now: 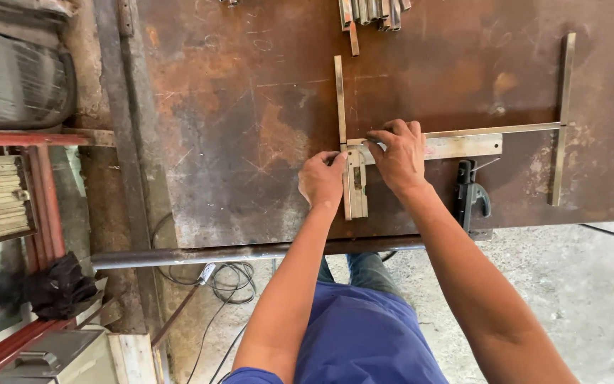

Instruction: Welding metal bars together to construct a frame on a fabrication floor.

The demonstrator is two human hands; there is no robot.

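Note:
My left hand [322, 179] is curled against the left edge of a short upright metal angle piece [355, 193] on a rusty steel table [250, 142]. My right hand [397, 153] presses down where that piece meets a flat horizontal metal bar [463, 146]. A thin strip [340, 96] runs upward from the joint. Another thin strip [492, 130] lies along the bar's top edge and reaches a vertical strip [561, 121] at the right. Fingers hide the corner itself.
A black clamp [472, 195] grips the table's near edge right of my right arm. Short metal offcuts [371, 13] lie at the far edge. A pipe [236, 253] runs under the table front. Cables [229, 281] trail on the concrete floor. Stacked metal sits at left.

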